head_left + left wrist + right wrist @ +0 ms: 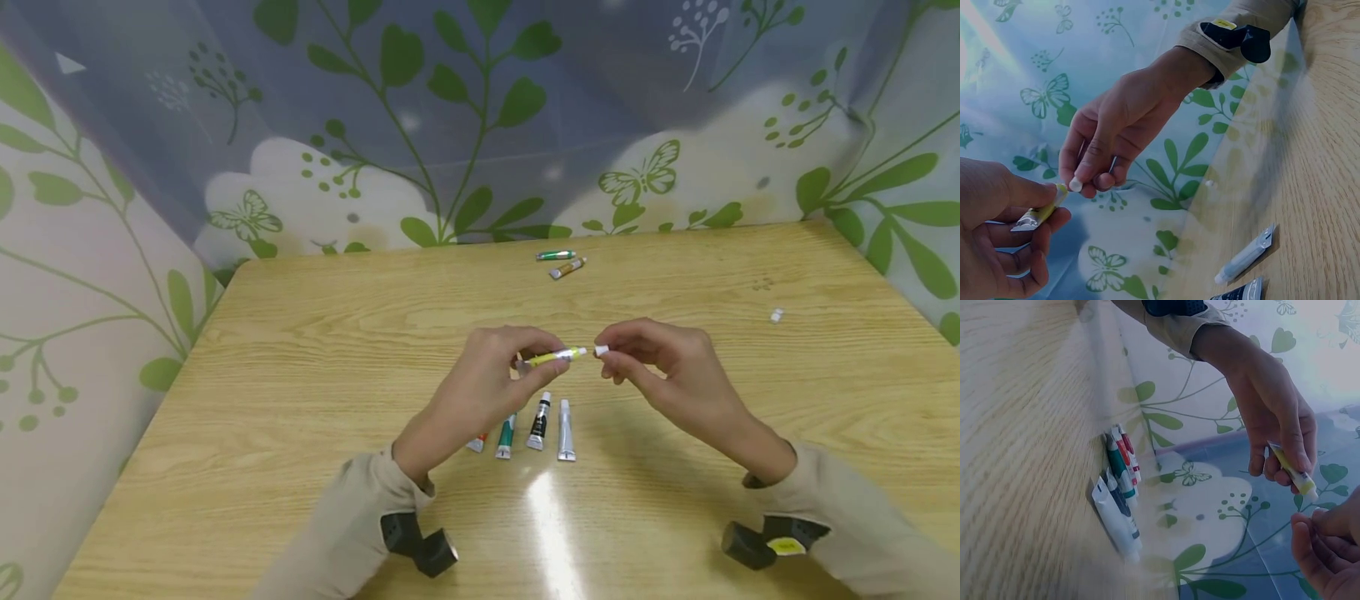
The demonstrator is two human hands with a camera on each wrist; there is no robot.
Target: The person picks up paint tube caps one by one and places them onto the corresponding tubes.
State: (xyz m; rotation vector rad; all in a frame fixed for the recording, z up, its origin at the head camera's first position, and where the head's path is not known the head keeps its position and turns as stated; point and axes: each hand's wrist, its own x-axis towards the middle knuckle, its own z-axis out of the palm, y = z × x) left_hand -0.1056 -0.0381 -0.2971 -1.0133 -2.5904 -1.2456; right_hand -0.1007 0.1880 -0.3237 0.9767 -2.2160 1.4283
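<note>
Above the middle of the table, my left hand [498, 362] pinches a yellow paint tube [555, 357] between thumb and fingers. The tube's white nozzle points right and is uncovered. Just across a small gap, my right hand [667, 367] pinches a small white cap [602, 351] between thumb and forefinger. In the left wrist view the cap [1075, 184] sits close to the nozzle end, apart from it. The right wrist view shows the yellow tube [1294, 469] slanting down toward the right fingers.
Below the hands lie a silver-white tube [566, 432], a black tube [539, 423], a green tube [506, 435] and red tubes [1125, 450]. Another green tube [556, 256] and a brown tube [568, 268] lie at the back. Small white pieces [777, 315] rest at the right.
</note>
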